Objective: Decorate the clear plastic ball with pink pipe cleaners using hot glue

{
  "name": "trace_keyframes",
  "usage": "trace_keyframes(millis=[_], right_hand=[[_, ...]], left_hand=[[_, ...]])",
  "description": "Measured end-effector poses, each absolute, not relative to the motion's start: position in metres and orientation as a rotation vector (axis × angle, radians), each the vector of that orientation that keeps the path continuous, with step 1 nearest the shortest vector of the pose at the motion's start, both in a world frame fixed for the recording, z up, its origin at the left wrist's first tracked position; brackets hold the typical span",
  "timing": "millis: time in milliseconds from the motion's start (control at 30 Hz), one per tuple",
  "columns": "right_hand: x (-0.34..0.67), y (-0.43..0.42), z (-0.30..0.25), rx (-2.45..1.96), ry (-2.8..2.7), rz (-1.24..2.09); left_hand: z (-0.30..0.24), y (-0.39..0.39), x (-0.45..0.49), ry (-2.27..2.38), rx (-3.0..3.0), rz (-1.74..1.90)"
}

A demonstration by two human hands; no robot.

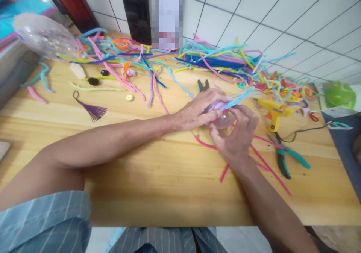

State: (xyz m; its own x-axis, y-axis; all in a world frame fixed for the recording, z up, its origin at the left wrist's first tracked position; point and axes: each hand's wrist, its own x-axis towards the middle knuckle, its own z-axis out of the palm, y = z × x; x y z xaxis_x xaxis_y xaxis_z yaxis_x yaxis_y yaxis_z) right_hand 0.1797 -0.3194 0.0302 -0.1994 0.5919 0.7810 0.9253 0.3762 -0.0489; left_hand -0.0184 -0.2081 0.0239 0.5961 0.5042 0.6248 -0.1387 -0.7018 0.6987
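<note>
Both hands meet at the middle right of the wooden table (158, 185). My left hand (197, 110) reaches across with its fingers curled over a small clear, pinkish ball (222, 120). My right hand (235, 134) grips the same ball from below and the right, thumb and fingers pinched near a light blue pipe cleaner (239, 98) that sticks out up and to the right between the hands. Pink pipe cleaners (269, 166) lie on the table under and beside my right wrist.
A yellow glue gun (275, 112) and teal-handled pliers (290, 159) lie to the right. Heaps of coloured pipe cleaners (225, 63) cover the back of the table. A purple tassel (94, 110), black pompoms and a clear plastic dome (42, 35) sit at the left. Dark pliers (203, 85) lie behind the hands.
</note>
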Motion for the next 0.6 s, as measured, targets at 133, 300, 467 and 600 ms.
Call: trace_keyframes(millis=[133,300,467,600], right_hand=[[0.176,-0.324,0.033,-1.344,-1.895,-0.573],[0.173,-0.328,0.037,-1.335,-1.889,-0.535],[0.17,-0.329,0.04,-1.322,-1.886,-0.541],[0.17,-0.33,0.041,-1.328,-1.884,-0.528]], left_hand=[[0.022,-0.209,-0.02,0.289,2.11,1.13],[0.021,-0.212,-0.02,0.303,2.106,1.115],[0.023,-0.215,-0.021,0.307,2.119,1.124],[0.024,-0.217,-0.023,0.292,2.113,1.118]])
